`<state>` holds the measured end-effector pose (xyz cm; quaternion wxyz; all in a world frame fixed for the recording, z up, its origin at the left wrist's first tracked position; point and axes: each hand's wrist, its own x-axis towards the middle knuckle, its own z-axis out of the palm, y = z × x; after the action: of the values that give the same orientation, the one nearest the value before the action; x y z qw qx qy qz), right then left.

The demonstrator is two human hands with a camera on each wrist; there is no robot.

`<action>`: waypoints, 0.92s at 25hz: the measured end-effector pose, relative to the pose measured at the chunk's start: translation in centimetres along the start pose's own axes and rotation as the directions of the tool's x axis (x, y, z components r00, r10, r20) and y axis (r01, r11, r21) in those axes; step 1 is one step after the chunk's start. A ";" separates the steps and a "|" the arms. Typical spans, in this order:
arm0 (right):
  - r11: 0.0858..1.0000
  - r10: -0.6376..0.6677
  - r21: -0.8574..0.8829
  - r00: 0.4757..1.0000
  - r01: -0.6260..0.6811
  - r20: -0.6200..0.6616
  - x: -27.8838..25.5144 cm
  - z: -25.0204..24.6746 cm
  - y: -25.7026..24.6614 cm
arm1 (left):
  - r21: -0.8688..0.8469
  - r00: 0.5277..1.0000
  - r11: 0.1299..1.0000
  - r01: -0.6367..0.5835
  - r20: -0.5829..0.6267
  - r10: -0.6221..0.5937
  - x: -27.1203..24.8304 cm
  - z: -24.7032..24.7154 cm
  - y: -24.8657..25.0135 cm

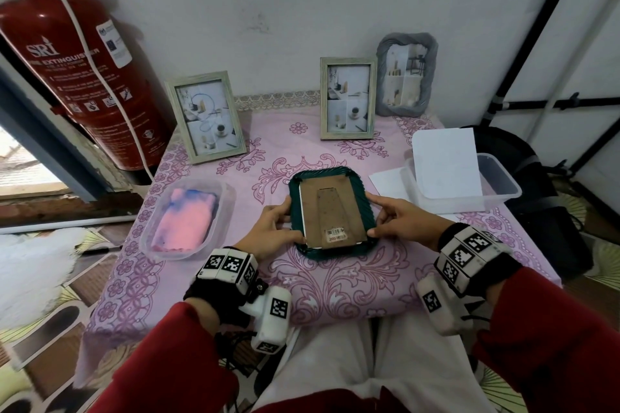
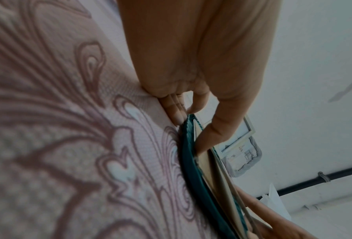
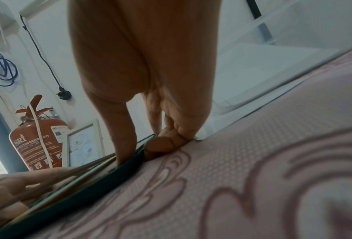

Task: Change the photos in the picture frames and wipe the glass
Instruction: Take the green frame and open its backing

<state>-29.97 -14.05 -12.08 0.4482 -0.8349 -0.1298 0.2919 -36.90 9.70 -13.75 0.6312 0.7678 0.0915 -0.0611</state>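
Both your hands grip the green frame (image 1: 328, 178), face down mid-table: left hand (image 1: 271, 228) pinches its left edge, right hand (image 1: 402, 220) its right, thumbs on the backing board (image 1: 330, 211).

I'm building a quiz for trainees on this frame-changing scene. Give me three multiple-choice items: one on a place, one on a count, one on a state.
1. Where is the clear plastic tub with the pink cloth?
A. left of the dark green frame
B. behind the grey frame
C. on the floor

2. How many picture frames stand upright at the back of the table?
A. one
B. three
C. five

3. How does the dark green frame lie?
A. glass up
B. standing
C. back up

Key: 1 A, the clear plastic tub with the pink cloth sits left of the dark green frame. 2 B, two pale wooden frames and a grey frame stand there. 3 C, its brown backing board faces up, held by the left hand and right hand.
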 end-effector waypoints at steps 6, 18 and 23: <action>0.999 0.013 0.052 1.000 -0.013 -0.003 -0.1 0.0 0.0 | -0.133 0.999 0.991 0.034 0.004 -0.034 0.1 0.1 -0.1; 0.998 0.003 -0.055 0.956 -0.020 -0.292 4.5 -1.4 -3.4 | 0.195 0.953 0.981 0.007 -0.297 0.052 4.9 -2.5 1.7; 0.963 -0.082 -0.270 0.939 -0.013 -0.334 8.2 -1.3 -4.5 | 0.154 0.960 0.983 0.098 -0.274 -0.053 7.8 -2.3 2.2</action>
<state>-22.47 -8.40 -10.84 0.3517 -0.9234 -0.1030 0.1139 -28.87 12.08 -12.83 0.5440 0.8147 0.2004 0.0122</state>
